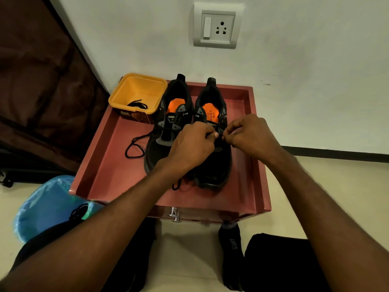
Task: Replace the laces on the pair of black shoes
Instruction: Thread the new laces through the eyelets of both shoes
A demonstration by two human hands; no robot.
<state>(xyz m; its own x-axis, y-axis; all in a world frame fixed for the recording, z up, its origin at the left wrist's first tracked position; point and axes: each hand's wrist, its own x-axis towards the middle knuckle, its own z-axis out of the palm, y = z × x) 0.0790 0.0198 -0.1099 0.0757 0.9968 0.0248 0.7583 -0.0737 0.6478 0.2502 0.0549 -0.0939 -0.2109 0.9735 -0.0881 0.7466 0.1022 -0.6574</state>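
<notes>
Two black shoes with orange insoles stand side by side on a red tray-topped table [109, 157], toes toward me. Both hands work over the eyelets of the right shoe [214, 165]. My left hand [189, 146] pinches a black lace at the shoe's middle, and my right hand [248, 133] pinches the same lace just to the right of it. The left shoe [166, 123] has a loose black lace [134, 146] trailing onto the tray to its left. Another lace end [176, 185] lies by the toes.
A yellow tub [136, 91] holding a coiled black lace [137, 104] sits at the tray's back left corner. A blue-lined bin [48, 205] with a dark lace inside stands on the floor to the left. The wall with a socket [216, 26] is close behind. My socked feet are below the table.
</notes>
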